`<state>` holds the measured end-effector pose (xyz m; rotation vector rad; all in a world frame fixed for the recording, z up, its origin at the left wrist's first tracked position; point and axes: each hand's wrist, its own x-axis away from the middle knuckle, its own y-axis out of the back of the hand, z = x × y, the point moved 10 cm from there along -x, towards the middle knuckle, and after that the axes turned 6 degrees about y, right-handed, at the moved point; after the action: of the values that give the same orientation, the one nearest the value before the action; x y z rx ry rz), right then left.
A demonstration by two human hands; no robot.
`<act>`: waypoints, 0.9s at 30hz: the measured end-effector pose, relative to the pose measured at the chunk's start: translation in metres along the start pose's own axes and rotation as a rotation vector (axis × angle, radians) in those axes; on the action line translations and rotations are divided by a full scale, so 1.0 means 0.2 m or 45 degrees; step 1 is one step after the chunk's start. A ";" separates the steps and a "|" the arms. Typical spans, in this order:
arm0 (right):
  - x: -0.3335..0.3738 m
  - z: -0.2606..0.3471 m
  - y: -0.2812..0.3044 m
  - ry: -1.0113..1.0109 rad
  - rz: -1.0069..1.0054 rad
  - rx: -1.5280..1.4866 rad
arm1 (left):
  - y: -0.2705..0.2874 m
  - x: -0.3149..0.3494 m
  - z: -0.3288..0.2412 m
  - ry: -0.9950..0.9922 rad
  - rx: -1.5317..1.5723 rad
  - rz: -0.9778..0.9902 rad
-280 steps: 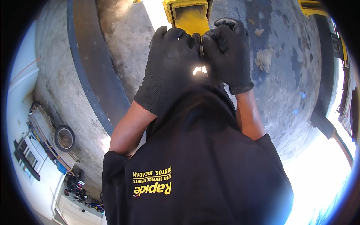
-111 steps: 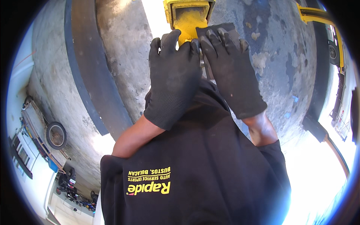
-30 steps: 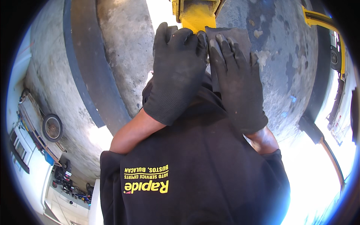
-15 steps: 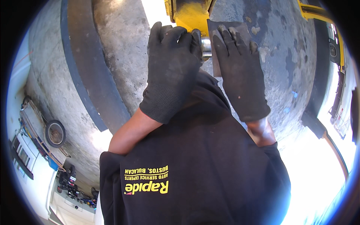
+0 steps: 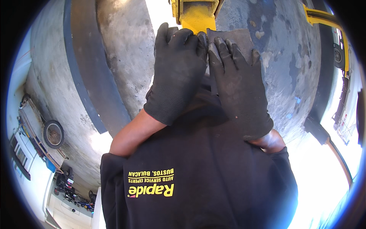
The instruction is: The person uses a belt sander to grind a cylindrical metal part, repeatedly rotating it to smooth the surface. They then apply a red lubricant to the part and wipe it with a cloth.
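Note:
Both of my hands wear black gloves. My left hand has its fingers bent over the metal cylinder, just below a yellow metal bracket. The cylinder itself is hidden behind the gloves now. Beside it, my right hand lies with fingers stretched out and flat on a dark grey sheet that looks like sandpaper. The sheet's upper edge shows above my fingertips, and its left edge runs down beside my left thumb. The two hands are side by side, close together.
My black shirt fills the lower middle. A dark strip runs along the stained concrete floor at left. A wheeled cart and motorcycles stand farther left. A yellow frame rises at upper right.
My right hand and the grey sheet have moved left and down toward me, up against my left hand. The shiny cylinder that showed between the hands is now covered.

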<state>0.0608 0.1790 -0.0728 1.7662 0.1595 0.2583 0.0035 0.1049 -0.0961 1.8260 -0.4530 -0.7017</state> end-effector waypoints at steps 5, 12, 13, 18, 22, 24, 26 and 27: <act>-0.17 -0.11 -0.16 0.012 0.023 0.042 | 0.01 0.00 -0.02 0.004 -0.018 0.099; 0.07 0.03 -0.03 -0.063 -0.005 -0.059 | 0.02 0.00 -0.01 -0.024 -0.051 0.025; 0.05 0.03 -0.04 -0.032 -0.037 -0.063 | 0.04 0.00 -0.02 -0.039 -0.060 0.007; -0.20 -0.14 -0.21 0.092 0.108 -0.141 | 0.02 -0.01 -0.01 0.008 -0.035 0.132; -0.04 -0.03 -0.06 0.050 0.028 0.014 | 0.01 -0.01 0.00 -0.002 -0.061 0.105; 0.07 0.02 -0.01 0.014 0.044 0.006 | 0.02 -0.01 -0.01 -0.010 -0.062 0.074; 0.03 -0.02 -0.06 -0.023 -0.002 0.011 | 0.02 -0.01 -0.02 -0.018 -0.065 0.082; -0.02 -0.06 -0.09 -0.046 -0.032 0.015 | 0.02 -0.01 -0.02 -0.024 -0.070 0.100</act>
<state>0.0542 0.1934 -0.0886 1.7782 0.1571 0.2074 0.0044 0.1084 -0.0911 1.7421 -0.5102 -0.6713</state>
